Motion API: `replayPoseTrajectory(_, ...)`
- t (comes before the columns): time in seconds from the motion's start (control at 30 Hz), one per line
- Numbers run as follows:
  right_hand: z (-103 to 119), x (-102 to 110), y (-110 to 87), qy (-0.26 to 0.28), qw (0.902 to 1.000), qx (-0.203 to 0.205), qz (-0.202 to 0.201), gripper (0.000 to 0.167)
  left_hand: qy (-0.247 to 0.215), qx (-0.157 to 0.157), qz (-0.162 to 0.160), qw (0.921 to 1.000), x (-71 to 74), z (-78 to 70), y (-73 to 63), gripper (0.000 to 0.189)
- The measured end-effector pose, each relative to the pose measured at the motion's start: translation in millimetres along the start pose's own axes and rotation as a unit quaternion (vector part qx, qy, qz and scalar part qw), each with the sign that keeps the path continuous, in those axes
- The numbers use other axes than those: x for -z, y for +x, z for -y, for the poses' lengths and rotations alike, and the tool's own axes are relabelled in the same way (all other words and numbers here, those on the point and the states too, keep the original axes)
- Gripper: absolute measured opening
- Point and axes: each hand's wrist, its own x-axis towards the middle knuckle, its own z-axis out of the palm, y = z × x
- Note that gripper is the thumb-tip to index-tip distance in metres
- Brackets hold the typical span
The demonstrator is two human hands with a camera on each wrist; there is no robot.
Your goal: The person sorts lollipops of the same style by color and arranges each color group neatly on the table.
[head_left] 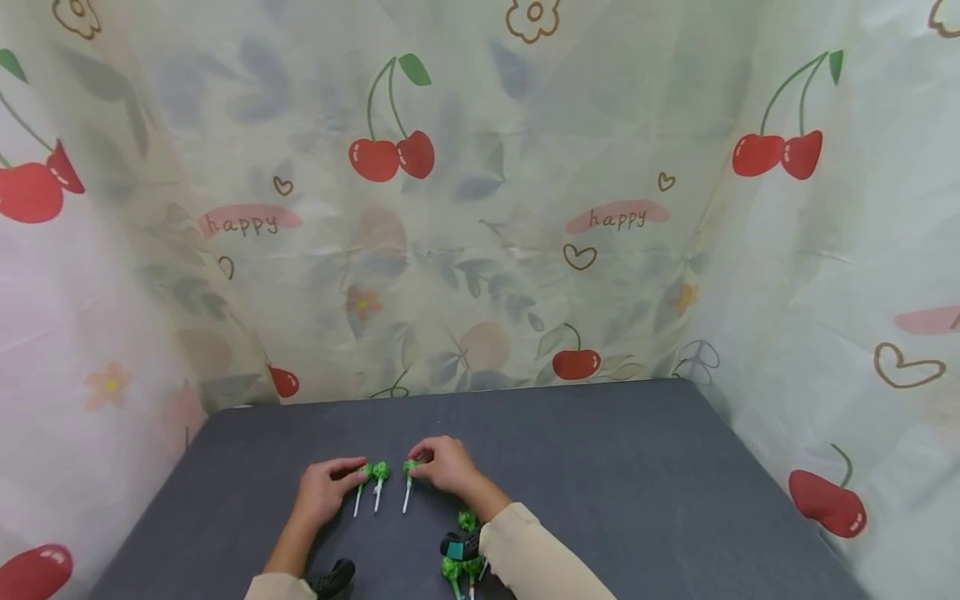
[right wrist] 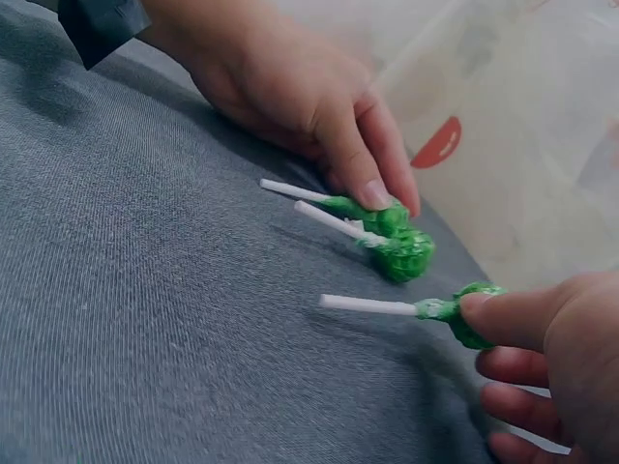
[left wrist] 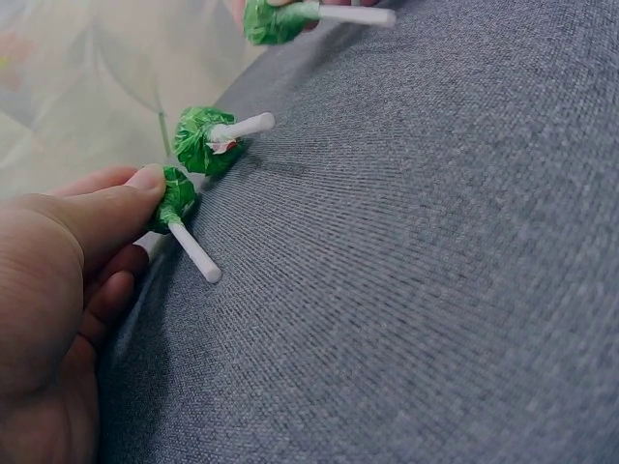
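Note:
My left hand [head_left: 324, 493] pinches the green-wrapped head of a lollipop [left wrist: 177, 198], whose white stick points toward me on the dark cloth. Just right of it lies a second green lollipop [head_left: 380, 472], untouched, its stick also toward me. A third lollipop [right wrist: 474, 314] has its head between the thumb and fingers of my right hand [head_left: 447, 467], a short gap to the right of the other two. In the right wrist view the first two heads overlap, with the left hand's thumb and finger on the farther one.
Several more green lollipops [head_left: 452, 570] lie near the front of the dark table [head_left: 600, 467], partly hidden under my right forearm and its black wrist strap [head_left: 459, 546]. A pale curtain [head_left: 480, 250] printed with cherries stands along the table's back and sides.

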Motion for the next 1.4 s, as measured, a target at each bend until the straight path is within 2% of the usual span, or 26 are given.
replayPoseTrajectory(0.13, 1.6, -7.1, 1.8, -0.011, 0.9999, -0.013, 0.000, 0.014, 0.008, -0.001, -0.008, 0.9999, -1.1, 2.7, -0.8, 0.025)
replayPoseTrajectory(0.33, 5.2, -13.9, 1.2, -0.020, 0.9990, -0.037, -0.013, 0.016, 0.005, 0.001, -0.003, 1.0000, -0.5, 2.5, -0.3, 0.026)
replayPoseTrajectory(0.57, 13.3, -20.0, -0.1, -0.088, 0.9943, -0.055, -0.021, 0.018, 0.008, -0.013, -0.004, 0.9999, 0.4, 1.1, 0.0, 0.026)
replayPoseTrajectory(0.67, 15.4, -21.8, 0.7, -0.100, 0.9927, -0.063, -0.023, 0.018, 0.010, -0.015, -0.003, 0.9998, 0.7, 0.4, -0.7, 0.026)
replayPoseTrajectory(0.83, 17.5, -23.3, 1.1, -0.102, 0.9919, -0.072, -0.022, 0.018, 0.009, -0.016, -0.002, 0.9998, 1.2, -0.5, -1.6, 0.026)
replayPoseTrajectory(1.4, 16.0, -25.5, 0.7, -0.092, 0.9933, -0.067, -0.022, 0.019, 0.012, -0.010, -0.006, 0.9999, 0.0, 0.1, -0.7, 0.026)
